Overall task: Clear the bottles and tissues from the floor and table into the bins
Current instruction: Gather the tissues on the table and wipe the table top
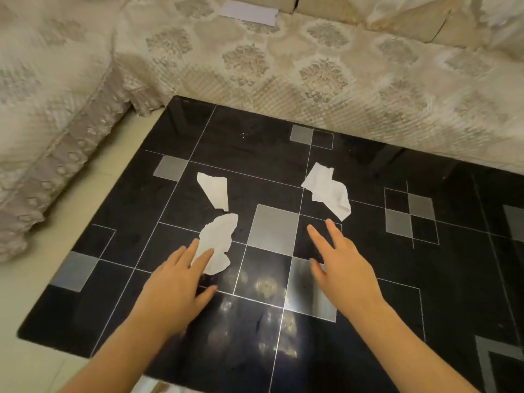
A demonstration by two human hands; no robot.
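Observation:
Three white tissues lie on a glossy black table with grey squares and thin white lines. The near-left tissue is under the fingertips of my left hand, whose fingers are stretched out flat. A second tissue lies just behind it. The third, crumpled tissue lies to the right. My right hand hovers with its fingers spread, the fingertips a short way in front of that tissue and apart from it. No bottles or bins are in view.
A sofa with a beige patterned cover wraps round the table's far and left sides. A white paper slip lies on the cushion at the top. A pale floor strip runs between the sofa and the table's left edge.

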